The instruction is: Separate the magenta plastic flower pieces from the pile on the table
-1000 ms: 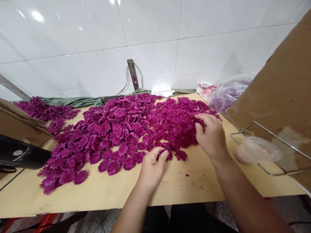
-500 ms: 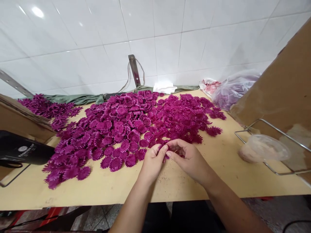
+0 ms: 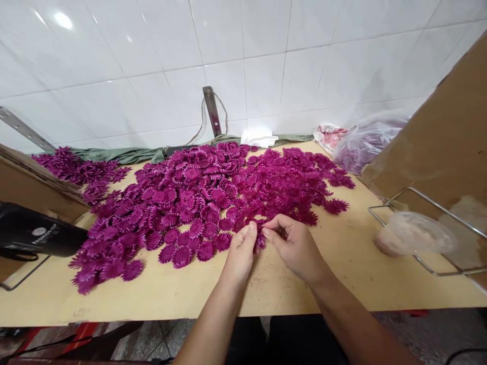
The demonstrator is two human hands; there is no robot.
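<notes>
Between my two hands, just above the table, is a purple artificial flower piece [image 3: 260,240], its petals partly covered by my fingers. My left hand [image 3: 242,248] is closed, thumb pressed on the piece. My right hand [image 3: 292,244] pinches its right side with thumb and fingers. Beyond my hands spreads a large pile of purple flower pieces [image 3: 190,197], many with their petals curled up into cup shapes. To its right, touching it, lie flatter, spikier flower pieces [image 3: 281,177].
Star-shaped purple pieces [image 3: 76,170] lie at the far left. A black cup [image 3: 45,230] and cardboard stand at left. On the right are a clear plastic tub [image 3: 416,233], a wire frame [image 3: 437,203], a cardboard panel [image 3: 437,126] and a plastic bag [image 3: 367,144].
My hands have shifted slightly and drawn a little apart, so more of the purple flower piece shows between them. My right fingers have closed into a tighter pinch. The piles look unchanged.
</notes>
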